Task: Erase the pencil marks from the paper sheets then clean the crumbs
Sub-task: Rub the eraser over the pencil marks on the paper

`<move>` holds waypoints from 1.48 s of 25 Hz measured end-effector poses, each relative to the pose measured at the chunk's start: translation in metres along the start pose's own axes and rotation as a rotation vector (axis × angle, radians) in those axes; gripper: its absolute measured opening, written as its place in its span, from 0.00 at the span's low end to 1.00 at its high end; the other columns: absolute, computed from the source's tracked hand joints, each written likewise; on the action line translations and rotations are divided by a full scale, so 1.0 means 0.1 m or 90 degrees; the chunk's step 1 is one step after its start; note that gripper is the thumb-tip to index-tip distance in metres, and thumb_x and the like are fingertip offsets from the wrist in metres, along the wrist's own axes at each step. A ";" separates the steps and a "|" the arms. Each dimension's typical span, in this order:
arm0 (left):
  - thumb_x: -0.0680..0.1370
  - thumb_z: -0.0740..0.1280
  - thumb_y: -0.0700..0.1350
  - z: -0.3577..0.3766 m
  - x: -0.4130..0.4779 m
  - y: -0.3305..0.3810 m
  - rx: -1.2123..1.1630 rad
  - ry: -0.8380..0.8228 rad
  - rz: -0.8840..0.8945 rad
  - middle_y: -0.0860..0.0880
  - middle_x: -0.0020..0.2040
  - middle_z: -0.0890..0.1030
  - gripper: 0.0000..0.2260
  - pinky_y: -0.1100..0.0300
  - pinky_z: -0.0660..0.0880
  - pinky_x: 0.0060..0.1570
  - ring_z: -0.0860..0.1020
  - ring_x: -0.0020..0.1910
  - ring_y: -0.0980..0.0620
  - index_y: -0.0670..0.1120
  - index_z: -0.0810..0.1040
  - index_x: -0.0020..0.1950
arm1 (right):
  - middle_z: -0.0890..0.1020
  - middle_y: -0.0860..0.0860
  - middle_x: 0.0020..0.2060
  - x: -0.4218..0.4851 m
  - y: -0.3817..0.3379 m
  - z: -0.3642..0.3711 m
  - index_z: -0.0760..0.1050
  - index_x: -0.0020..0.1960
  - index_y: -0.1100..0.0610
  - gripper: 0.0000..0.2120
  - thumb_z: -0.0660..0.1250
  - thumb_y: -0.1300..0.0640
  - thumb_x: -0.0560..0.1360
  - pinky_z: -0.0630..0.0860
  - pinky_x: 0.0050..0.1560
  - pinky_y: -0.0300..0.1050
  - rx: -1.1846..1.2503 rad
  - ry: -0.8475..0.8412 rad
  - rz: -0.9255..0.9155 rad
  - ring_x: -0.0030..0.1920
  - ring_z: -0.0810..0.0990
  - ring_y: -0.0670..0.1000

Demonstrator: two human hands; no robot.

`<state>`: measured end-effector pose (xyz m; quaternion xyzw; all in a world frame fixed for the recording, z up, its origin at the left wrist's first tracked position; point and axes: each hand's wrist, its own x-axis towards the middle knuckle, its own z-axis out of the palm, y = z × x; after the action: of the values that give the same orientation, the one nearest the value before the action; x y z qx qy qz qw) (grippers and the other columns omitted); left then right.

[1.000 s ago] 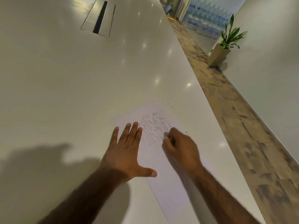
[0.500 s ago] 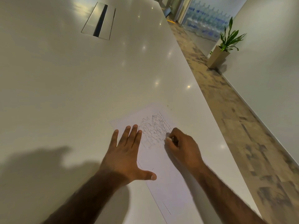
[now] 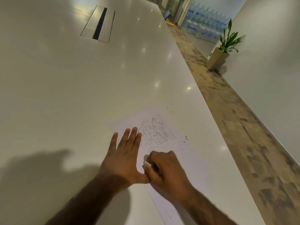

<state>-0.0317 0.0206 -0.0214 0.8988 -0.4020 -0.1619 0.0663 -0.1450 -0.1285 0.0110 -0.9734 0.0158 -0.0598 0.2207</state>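
the paper sheet [image 3: 186, 168] lies at a slant close in front of the person, near the right edge of the worktop [image 3: 81, 95]. the pencil marks [image 3: 155, 132] crowd its far half in a dense scribble, so the erasing step is in hand and looks far from done. i can see only this one sheet.

the right hand [image 3: 164, 172] is curled over the sheet's middle, just short of the scribble. its thumb and fingers pinch a small pale thing i take for the eraser [image 3: 146, 163], though most of it is hidden. the left hand [image 3: 125, 156] lies flat with fingers straight and thumb stuck out against the right hand, pressing down the sheet's left side.

the next move, i'd judge, calls for rubbing up into the scribble while the flat hand stops the paper creasing or sliding. a few dark crumbs [image 3: 185, 140] sit by the sheet's right side, to be swept up later.

just right of the sheet the worktop drops off to the floor [image 3: 243, 127], so there's little room on that side. to the left and ahead it runs wide, as far as a cable hatch [image 3: 98, 24].
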 end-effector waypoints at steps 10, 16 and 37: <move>0.57 0.39 0.89 -0.05 -0.01 0.02 -0.006 -0.024 -0.005 0.50 0.71 0.13 0.63 0.39 0.22 0.72 0.14 0.70 0.50 0.50 0.18 0.75 | 0.75 0.40 0.33 0.04 0.10 -0.04 0.67 0.41 0.39 0.14 0.63 0.51 0.83 0.66 0.47 0.46 0.024 0.019 0.027 0.36 0.77 0.45; 0.53 0.35 0.89 -0.07 -0.02 0.01 -0.014 -0.030 -0.002 0.50 0.72 0.14 0.63 0.38 0.26 0.75 0.17 0.73 0.48 0.50 0.15 0.71 | 0.76 0.43 0.32 0.32 0.65 -0.55 0.69 0.41 0.48 0.10 0.64 0.55 0.81 0.71 0.57 0.57 -0.049 0.133 0.253 0.35 0.76 0.47; 0.53 0.34 0.89 -0.04 -0.01 0.01 -0.020 0.004 0.006 0.51 0.74 0.16 0.64 0.40 0.23 0.73 0.17 0.73 0.51 0.50 0.18 0.75 | 0.81 0.44 0.38 0.46 0.58 -0.48 0.69 0.44 0.48 0.07 0.63 0.54 0.82 0.64 0.56 0.51 -0.077 0.120 0.261 0.42 0.79 0.48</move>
<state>-0.0320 0.0209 -0.0173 0.8960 -0.4038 -0.1653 0.0821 -0.1055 -0.2038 0.0345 -0.9513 0.2376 -0.1033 0.1670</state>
